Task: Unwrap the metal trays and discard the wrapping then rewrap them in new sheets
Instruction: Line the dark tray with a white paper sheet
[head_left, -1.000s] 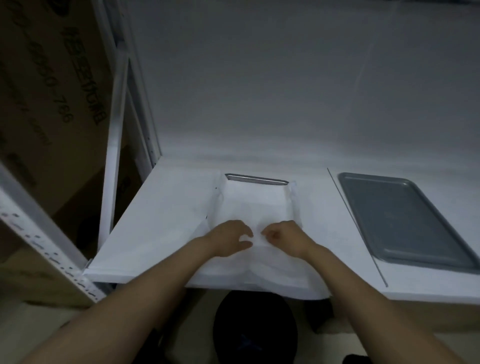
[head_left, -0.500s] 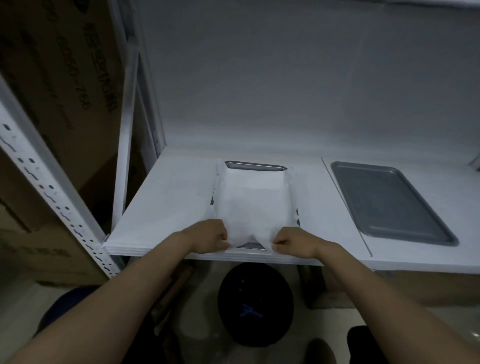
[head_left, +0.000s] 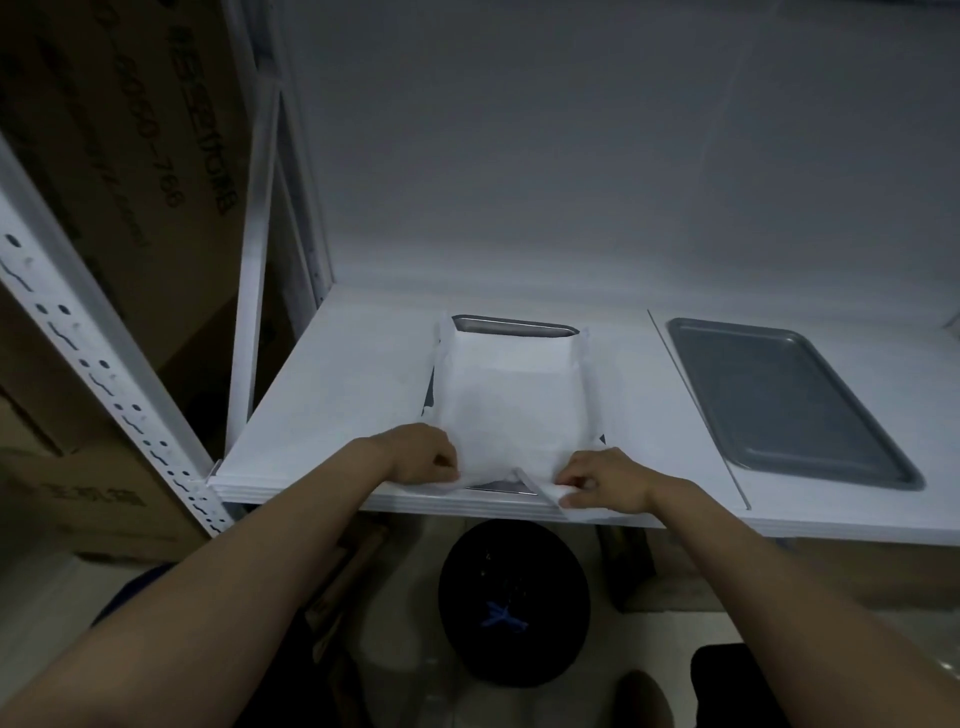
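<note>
"Tray (head_left: 514, 328) in the middle: where does it stand?"

"It lies lengthwise on the shelf (head_left: 337, 405) under the white sheet (head_left: 511, 410). Only its far rim and a sliver of its near rim show."

"What changed just now?"

"1 second ago my hands sat side by side on the middle of the sheet. Now they have slid to the near end and moved apart, 1 at each corner. My left hand (head_left: 421, 453) curls its fingers on the left corner of the sheet. My right hand (head_left: 605, 478) pinches a folded flap at the right corner."

"Meaning what?"

"I judge the long fold is laid and I am on the end corners. This tray is not finished, and the bare tray (head_left: 784, 400), well apart to the right, has no sheet at all. So of 2 trays, none is done."

"And the room?"

"It is dim. A grey wall (head_left: 519, 156) backs the white shelf, and a perforated white post (head_left: 104, 374) stands at the left with cardboard boxes (head_left: 130, 156) behind it. Under the shelf edge, between my arms, is a dark round bin (head_left: 514, 597), I think."
</note>
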